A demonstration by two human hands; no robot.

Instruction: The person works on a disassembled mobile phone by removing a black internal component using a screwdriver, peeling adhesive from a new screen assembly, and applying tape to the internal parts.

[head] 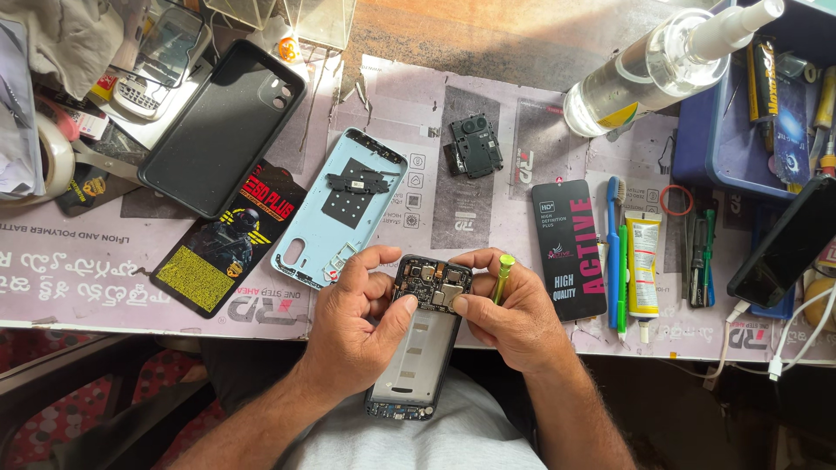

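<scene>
Two hands work on one opened phone (424, 335), held over the person's lap just off the near edge of the surface (488, 96). The left hand (357, 326) wraps the phone's left side, its thumb lying across the board; its grip is closed on the phone. The right hand (514, 318) pinches the phone's upper right corner between thumb and forefinger, and the same closed grip traps one screwdriver with a green handle (502, 274) against the fingers, handle end pointing up and away.

The phone's long axis runs nearly away from the person, leaning slightly right at the far end. The far end carries the exposed circuit board with small metal shields; the middle is a bare grey tray where the battery would sit; the near end shows a narrow dark board.

On the surface lie one pale blue back cover (341, 209), inner face up, one black phone case (224, 126) near the far left corner, one small black camera plate (475, 145), two toothbrushes (616, 252), one glue tube (643, 265), one clear spray bottle (666, 65) and one red rubber band (677, 201).
</scene>
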